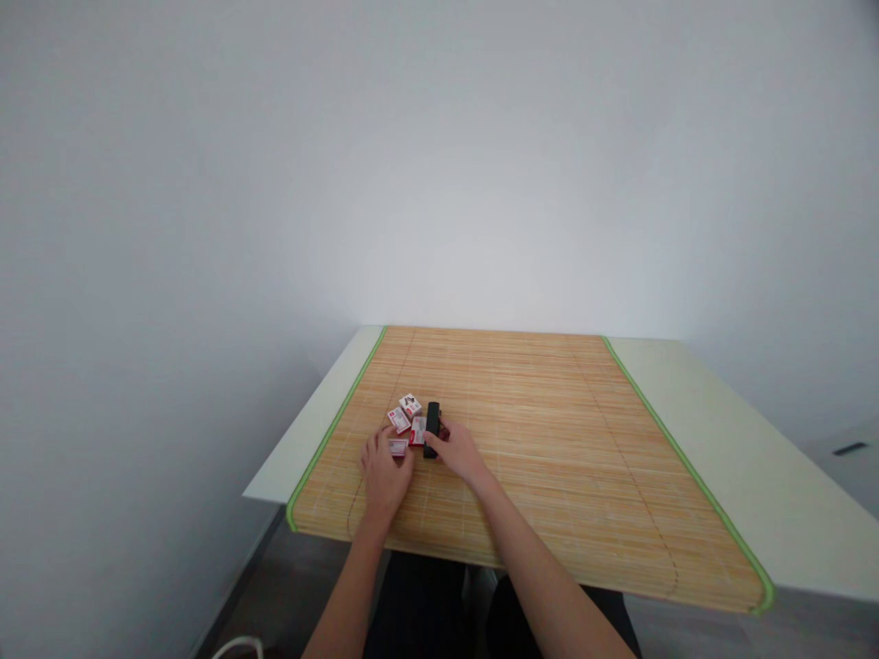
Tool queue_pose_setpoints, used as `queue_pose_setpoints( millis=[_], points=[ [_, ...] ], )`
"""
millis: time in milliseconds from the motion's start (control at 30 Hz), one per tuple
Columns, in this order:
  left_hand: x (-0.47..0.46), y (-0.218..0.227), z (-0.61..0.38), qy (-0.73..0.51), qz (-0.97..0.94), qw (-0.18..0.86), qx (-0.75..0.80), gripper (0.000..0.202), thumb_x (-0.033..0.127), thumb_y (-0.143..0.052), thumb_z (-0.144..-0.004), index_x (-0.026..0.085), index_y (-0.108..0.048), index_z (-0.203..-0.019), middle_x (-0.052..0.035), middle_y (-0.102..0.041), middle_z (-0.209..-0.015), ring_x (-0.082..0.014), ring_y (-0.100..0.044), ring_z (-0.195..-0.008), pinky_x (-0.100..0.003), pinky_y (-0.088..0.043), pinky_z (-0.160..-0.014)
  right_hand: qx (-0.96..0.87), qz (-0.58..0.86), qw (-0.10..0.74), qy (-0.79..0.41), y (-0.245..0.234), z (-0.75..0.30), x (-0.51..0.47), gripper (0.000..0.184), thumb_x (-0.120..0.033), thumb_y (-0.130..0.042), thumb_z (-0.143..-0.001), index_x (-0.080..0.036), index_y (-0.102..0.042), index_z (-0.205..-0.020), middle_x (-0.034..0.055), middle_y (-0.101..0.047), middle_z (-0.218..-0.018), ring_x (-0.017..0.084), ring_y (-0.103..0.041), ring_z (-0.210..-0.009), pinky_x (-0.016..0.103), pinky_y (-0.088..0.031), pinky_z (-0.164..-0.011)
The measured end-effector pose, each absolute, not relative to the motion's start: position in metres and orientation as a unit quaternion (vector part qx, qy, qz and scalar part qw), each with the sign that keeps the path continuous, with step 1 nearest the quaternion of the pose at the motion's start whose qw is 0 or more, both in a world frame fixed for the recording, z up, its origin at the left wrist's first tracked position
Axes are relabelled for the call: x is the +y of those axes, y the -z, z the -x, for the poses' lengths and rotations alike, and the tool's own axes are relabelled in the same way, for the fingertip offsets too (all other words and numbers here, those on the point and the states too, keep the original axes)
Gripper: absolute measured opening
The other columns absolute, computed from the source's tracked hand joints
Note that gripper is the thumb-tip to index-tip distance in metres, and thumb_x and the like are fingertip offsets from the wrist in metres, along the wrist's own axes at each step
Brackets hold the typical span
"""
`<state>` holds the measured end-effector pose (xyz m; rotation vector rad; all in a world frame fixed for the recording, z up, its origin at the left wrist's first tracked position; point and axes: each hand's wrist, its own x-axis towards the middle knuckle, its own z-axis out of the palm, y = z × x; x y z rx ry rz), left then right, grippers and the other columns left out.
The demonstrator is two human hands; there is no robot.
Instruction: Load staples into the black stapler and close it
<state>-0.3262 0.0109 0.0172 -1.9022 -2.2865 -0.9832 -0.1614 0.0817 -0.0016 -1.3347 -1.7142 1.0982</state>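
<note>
On the left part of the bamboo mat, my right hand (459,452) grips a long black stapler (432,428), thumb on the near side and fingers at its right edge. My left hand (385,471) curls around a small red-and-white box (397,448), its thumb at the box's right end. Another red-and-white box (418,430) lies against the stapler's left side. Just beyond are two more small boxes, one with a red label (398,420) and one with a dark picture on it (410,405). My fingers partly hide the nearest box and the stapler's right side.
The bamboo mat (549,458) with green edging covers the middle of a white table (714,412). A pale wall (481,183) stands behind the table and on the left. A white cable (239,642) shows at the lower left, below the table.
</note>
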Motion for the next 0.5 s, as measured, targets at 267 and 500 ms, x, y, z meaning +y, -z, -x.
queue_pose_setpoints(
  millis=[267, 500],
  points=[
    [-0.009, -0.011, 0.323, 0.293, 0.579, 0.039, -0.760, 0.039, 0.052, -0.060, -0.094, 0.022, -0.065, -0.118, -0.0140, -0.057, -0.123, -0.0330, -0.055, -0.115, -0.047, -0.043, -0.103, -0.650, 0.520, 0.353, -0.427, 0.003, 0.163, 0.079, 0.034, -0.046, -0.069, -0.090, -0.019, -0.071, -0.111, -0.0015, -0.063, -0.074, 0.014, -0.055, -0.064, 0.022, -0.043, -0.057],
    [-0.013, -0.014, 0.341, 0.293, 0.550, -0.034, -0.782, 0.044, 0.049, -0.058, -0.096, 0.022, -0.059, -0.131, -0.0133, -0.057, -0.122, -0.0286, -0.064, -0.102, -0.040, -0.052, -0.083, -0.644, 0.520, 0.350, -0.438, -0.002, 0.162, 0.076, 0.034, -0.046, -0.068, -0.091, -0.018, -0.071, -0.109, -0.0007, -0.063, -0.074, 0.014, -0.054, -0.063, 0.023, -0.044, -0.057]
  ],
)
